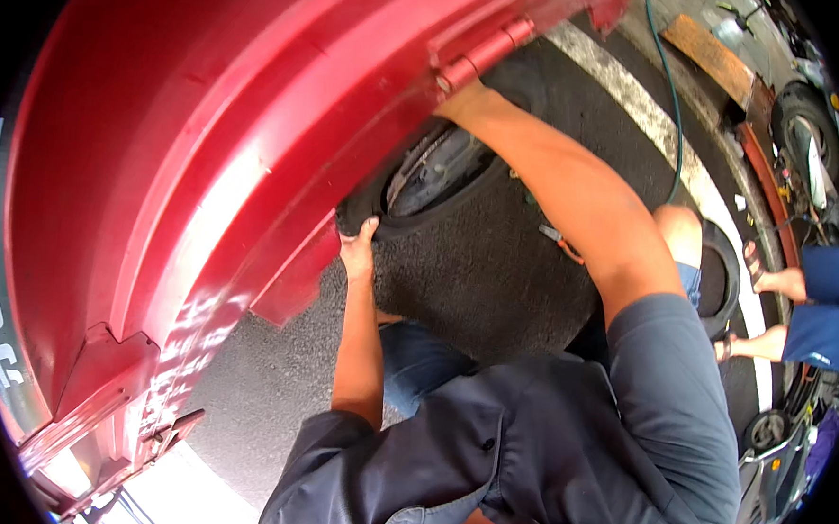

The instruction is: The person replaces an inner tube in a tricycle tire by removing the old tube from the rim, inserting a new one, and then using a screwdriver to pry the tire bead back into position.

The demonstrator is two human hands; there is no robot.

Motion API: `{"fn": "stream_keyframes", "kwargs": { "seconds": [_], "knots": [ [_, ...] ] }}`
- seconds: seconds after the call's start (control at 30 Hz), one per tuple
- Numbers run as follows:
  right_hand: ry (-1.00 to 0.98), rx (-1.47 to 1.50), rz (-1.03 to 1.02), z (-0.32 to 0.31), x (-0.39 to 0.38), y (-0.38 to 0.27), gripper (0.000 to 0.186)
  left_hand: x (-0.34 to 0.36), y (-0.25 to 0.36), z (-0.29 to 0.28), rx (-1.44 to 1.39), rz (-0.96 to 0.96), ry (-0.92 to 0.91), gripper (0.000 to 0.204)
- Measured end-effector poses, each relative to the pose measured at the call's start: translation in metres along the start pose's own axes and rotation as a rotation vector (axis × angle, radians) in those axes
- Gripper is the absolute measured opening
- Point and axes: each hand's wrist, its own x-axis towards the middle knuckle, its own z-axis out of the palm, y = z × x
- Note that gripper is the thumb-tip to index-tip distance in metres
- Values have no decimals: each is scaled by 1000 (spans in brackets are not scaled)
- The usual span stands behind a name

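A black tyre (410, 227) with a dark, dirty wheel rim (438, 179) inside it stands low against the underside of a red vehicle body (256, 130). My left hand (357, 246) holds the tyre's near left edge, thumb up along the rubber and the other fingers hidden behind it. Across the top of the wheel reaches my right arm. Next to a red hinge (487, 54), my right hand (461, 103) goes in under the panel's edge, so its fingers are out of sight.
On the asphalt to the right lies a tool with orange handles (563, 243). Farther right is a loose tyre (719, 282), beside another person's legs (784, 281). A green hose (679, 114) crosses a white painted line. A wooden board (707, 57) and a parked motorbike (811, 131) are at the far right.
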Motion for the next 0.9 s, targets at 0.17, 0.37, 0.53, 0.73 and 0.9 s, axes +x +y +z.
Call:
{"fn": "stream_keyframes", "kwargs": {
  "seconds": [0.17, 0.37, 0.53, 0.73, 0.9],
  "knots": [
    [31, -125, 41, -8, 5, -7, 21, 1, 11, 11, -48, 46, 47, 80],
    [-155, -138, -23, -32, -6, 5, 50, 7, 16, 12, -108, -13, 12, 95],
    [-226, -105, 16, -28, -17, 14, 51, 2, 0, 5, -52, 6, 31, 94],
    [-94, 54, -70, -14, -20, 34, 49, -3, -8, 14, -37, 79, 56, 92],
    [-153, 27, -56, -17, -8, 32, 51, -1, -5, 7, -16, 12, 129, 95]
  ]
}}
